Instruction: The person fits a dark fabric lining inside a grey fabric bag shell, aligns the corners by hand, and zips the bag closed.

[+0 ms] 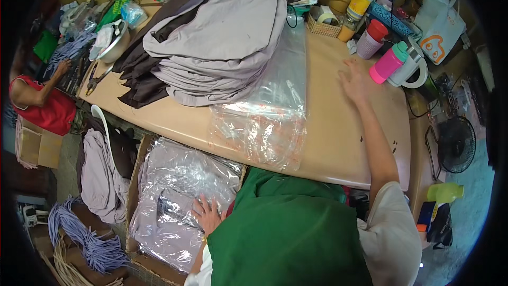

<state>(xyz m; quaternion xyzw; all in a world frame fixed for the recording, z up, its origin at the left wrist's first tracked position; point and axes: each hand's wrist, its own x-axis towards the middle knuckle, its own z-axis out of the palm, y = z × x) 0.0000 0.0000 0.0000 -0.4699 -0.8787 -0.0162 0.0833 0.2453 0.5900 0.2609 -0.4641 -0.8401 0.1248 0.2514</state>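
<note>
left hand (207,217) resting on plastic-bagged garments (182,180) beside the desk (336,132), fingers spread wide; right hand (354,82) extending over desk, fingers loosely parted, empty. flat left palm probably limiting creases.

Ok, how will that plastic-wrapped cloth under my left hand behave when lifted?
The plastic-wrapped cloth will probably sag, since it looks creased and soft. It may slip from your left hand, as its surface is glossy. It seems unlikely to roll, lying flat in the cardboard box.
</note>
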